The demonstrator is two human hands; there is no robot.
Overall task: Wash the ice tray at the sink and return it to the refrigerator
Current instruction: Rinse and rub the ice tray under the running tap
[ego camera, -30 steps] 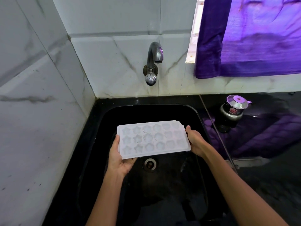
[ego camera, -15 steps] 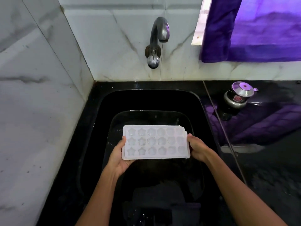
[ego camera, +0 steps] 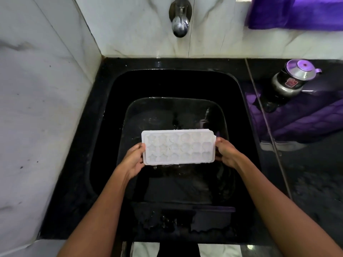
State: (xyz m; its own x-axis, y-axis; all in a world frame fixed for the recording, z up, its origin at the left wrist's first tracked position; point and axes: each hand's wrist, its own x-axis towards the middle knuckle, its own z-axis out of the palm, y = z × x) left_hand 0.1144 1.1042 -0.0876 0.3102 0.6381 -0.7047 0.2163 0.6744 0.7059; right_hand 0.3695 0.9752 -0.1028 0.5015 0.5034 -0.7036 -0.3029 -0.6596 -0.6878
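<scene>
A white ice tray (ego camera: 178, 147) with star and round moulds is held level over the black sink (ego camera: 111, 101), its cavities facing up. My left hand (ego camera: 132, 160) grips the tray's left end, thumb on the rim. At the right end, my right hand (ego camera: 227, 153) holds the other short edge. A few drops hang from the tray's near edge. The chrome tap (ego camera: 179, 25) is on the marble wall behind the sink, and no water runs from it.
A small steel pot with a lid (ego camera: 291, 80) stands on the black counter (ego camera: 315, 164) right of the sink. A purple curtain (ego camera: 297, 13) hangs at the top right. White marble wall (ego camera: 40, 108) closes the left side.
The view has tilted down and the tray has come nearer to me, away from the tap. Both hands keep their hold on its ends.
</scene>
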